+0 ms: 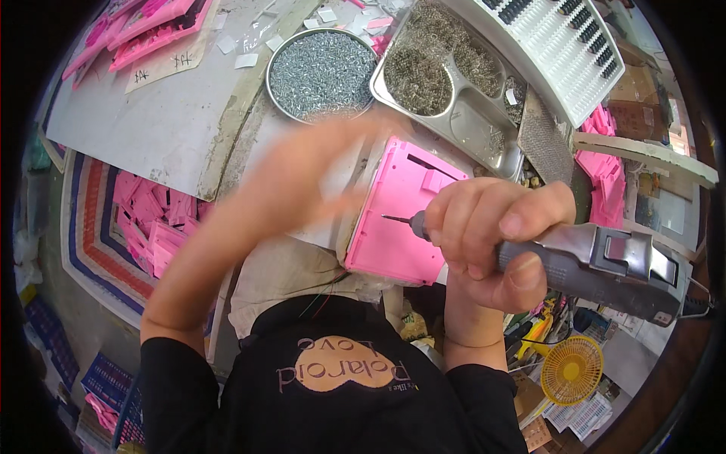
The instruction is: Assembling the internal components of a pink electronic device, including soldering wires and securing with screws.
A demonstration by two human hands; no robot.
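Pink panel (pixel 393 240): mid-frame, near edge of the bench (pixel 166 125), lying flat-ish, slotted side up. Clock positions taken from it.

Left to right: striped container (pixel 89 242) at 9 o'clock, loaded with pink pieces (pixel 144 216). Blue basket (pixel 107 376) on the floor side, 8 o'clock. Stack of pink frames (pixel 155 38) at 10 o'clock, farther out, partly on a marked paper sheet (pixel 170 69). Left hand (pixel 306 165), 10 o'clock and close in, motion-blurred; cannot tell if open or holding anything. It covers a bit of the bench and the near rim of the round tray (pixel 268 77), 11 o'clock, full of silver screws (pixel 325 72). White scraps (pixel 246 61) left of that tray. Metal compartment tray (pixel 470 117) at 1 o'clock, heaps of small metal parts (pixel 416 79) inside. Right hand (pixel 495 234) at 3 o'clock, fingers wrapped round a gray power screwdriver (pixel 597 272); hand blocks the panel's right side. Bit (pixel 395 219) points to 9 o'clock over the panel; contact unclear. White rack (pixel 541 49) with black pieces beyond the metal tray, 1 o'clock. Yellow basket (pixel 572 340) at 4 o'clock. More pink parts (pixel 607 181), 2 to 3 o'clock.
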